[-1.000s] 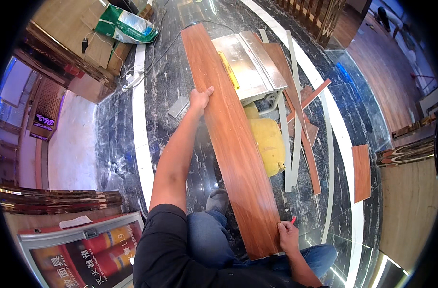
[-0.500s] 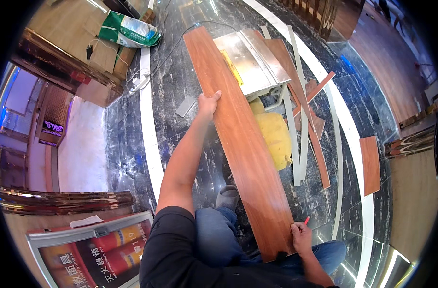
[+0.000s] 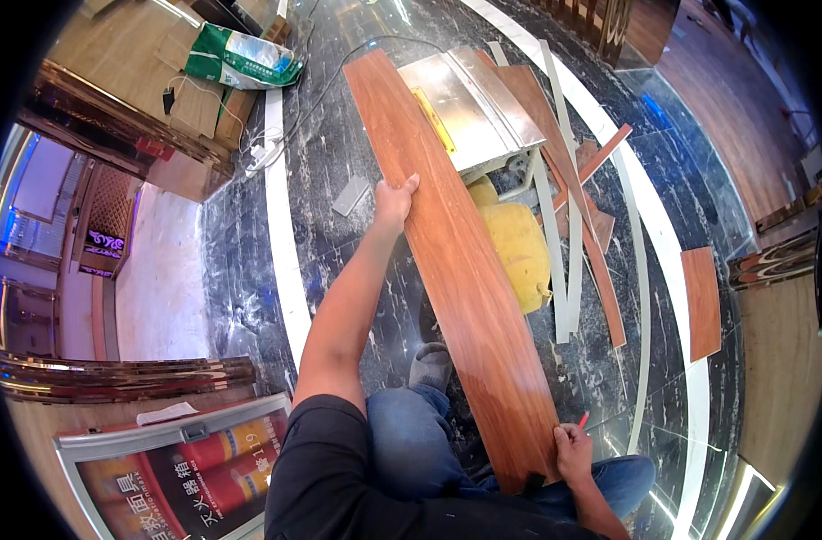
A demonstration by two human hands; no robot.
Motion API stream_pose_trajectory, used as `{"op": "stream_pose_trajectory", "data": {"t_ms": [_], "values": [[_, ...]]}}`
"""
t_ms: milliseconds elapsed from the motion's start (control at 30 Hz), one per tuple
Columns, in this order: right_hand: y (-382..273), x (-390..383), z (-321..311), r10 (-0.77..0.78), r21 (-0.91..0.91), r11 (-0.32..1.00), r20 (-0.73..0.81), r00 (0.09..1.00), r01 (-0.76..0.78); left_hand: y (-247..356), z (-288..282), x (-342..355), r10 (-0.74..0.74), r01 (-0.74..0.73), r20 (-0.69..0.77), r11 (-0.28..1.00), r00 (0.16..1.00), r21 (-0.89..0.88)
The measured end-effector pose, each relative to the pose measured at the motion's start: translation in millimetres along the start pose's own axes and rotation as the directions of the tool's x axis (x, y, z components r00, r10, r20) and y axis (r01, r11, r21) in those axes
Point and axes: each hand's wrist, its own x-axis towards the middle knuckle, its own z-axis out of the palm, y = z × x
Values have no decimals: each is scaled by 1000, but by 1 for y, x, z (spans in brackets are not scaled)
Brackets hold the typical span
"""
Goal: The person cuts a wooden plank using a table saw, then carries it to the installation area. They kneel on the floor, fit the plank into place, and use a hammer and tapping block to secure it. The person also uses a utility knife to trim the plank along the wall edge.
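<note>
A long reddish-brown wooden plank (image 3: 447, 234) runs from my lap out over the dark marble floor toward a metal table saw (image 3: 472, 106). My left hand (image 3: 395, 200) grips the plank's left edge about halfway along, arm stretched out. At the plank's near end my right hand (image 3: 573, 452) rests against the right edge, with a red pencil (image 3: 583, 419) sticking up between its fingers.
A yellow sack (image 3: 519, 243) lies under the saw, with white trim strips (image 3: 564, 225) and brown plank offcuts (image 3: 701, 301) to the right. Beyond lie a green-and-white bag (image 3: 242, 59) on cardboard and a cable. A printed box (image 3: 177, 468) sits at lower left.
The view has shifted slightly, so the plank and saw sit a little further right and higher. My left hand stays at the plank's edge. Both hands keep their places.
</note>
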Motion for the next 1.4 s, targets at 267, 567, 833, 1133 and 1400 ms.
{"op": "stream_pose_trajectory", "data": {"t_ms": [267, 567, 833, 1133, 1400], "values": [[4, -5, -9, -35, 16, 999, -34, 999, 36, -4, 5, -15, -16, 17, -31, 999, 999, 29], [14, -15, -12, -29, -1, 1000, -30, 999, 29, 0, 6, -32, 11, -10, -18, 998, 1000, 54], [28, -19, -24, -2, -7, 1000, 21, 1000, 2, -10, 5, -39, 7, -5, -32, 999, 999, 46], [46, -37, -29, 21, 50, 999, 24, 1000, -22, -14, 10, -59, -17, 17, 2, 1000, 1000, -9], [17, -37, -27, -109, 14, 994, -25, 994, 109, 27, -22, -65, -129, 141, 60, 942, 990, -304]]}}
